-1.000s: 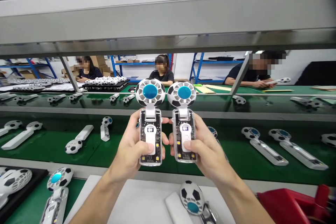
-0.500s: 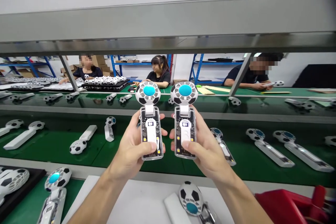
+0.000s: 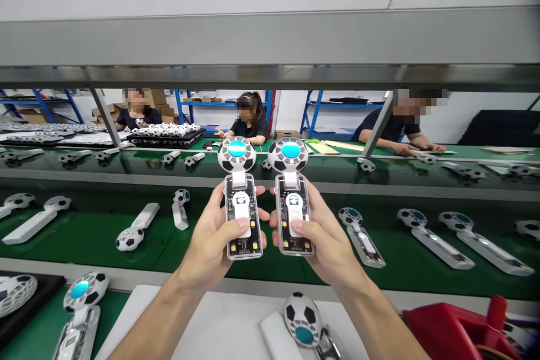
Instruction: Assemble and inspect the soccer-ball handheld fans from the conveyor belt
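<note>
My left hand holds an upright handheld fan with a football-patterned head, a bright blue centre and a clear handle showing a circuit board. The thumb lies on its white button strip, below a small lit display. In my right hand is a matching handheld fan, its thumb also on the white strip. The two fans stand side by side, slightly apart. Below them, another football-headed fan lies on a white sheet beside a white handle-shaped piece.
Several similar fans lie on the green conveyor ahead. One fan is at lower left near a black tray. A red tool sits at lower right. A grey beam crosses overhead; three co-workers sit opposite.
Both thumbs have shifted a little up the button strips, and the small displays look different. The view has shifted slightly. The co-worker at right has lowered a fan to the table.
</note>
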Available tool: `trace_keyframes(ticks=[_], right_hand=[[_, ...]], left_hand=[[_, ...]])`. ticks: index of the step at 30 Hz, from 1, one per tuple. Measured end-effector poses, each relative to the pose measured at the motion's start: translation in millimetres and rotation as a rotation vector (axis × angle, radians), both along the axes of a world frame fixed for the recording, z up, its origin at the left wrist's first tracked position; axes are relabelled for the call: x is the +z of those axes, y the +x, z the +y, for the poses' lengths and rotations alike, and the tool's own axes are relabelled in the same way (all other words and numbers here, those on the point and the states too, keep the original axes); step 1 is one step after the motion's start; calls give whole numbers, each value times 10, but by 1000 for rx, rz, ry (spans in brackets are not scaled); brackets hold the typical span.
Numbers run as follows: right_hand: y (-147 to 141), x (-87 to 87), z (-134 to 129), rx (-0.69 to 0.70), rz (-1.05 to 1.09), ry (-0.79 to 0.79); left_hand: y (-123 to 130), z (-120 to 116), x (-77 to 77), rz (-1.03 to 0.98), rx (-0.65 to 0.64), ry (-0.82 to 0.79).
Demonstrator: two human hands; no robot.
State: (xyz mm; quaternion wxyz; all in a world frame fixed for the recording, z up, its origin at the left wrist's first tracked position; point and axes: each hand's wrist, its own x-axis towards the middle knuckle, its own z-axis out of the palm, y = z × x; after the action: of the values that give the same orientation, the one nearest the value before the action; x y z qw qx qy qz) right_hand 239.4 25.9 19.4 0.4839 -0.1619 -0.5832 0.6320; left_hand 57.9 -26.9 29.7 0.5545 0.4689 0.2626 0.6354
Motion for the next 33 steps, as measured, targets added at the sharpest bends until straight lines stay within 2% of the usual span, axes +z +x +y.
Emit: trace_keyframes(ticks=[17, 25, 30, 33], right_hand=[[-9, 43, -27, 3, -9, -32], [-41, 21, -34, -17, 0, -40], [-99, 23, -73, -129, 11, 4], [-102, 25, -105, -93, -11, -57]], left_hand=[[77, 7, 51, -38, -17, -2], [29, 20, -6, -1, -46, 34], [72, 64, -40, 22, 103, 13], [86, 73, -48, 17, 149, 18]])
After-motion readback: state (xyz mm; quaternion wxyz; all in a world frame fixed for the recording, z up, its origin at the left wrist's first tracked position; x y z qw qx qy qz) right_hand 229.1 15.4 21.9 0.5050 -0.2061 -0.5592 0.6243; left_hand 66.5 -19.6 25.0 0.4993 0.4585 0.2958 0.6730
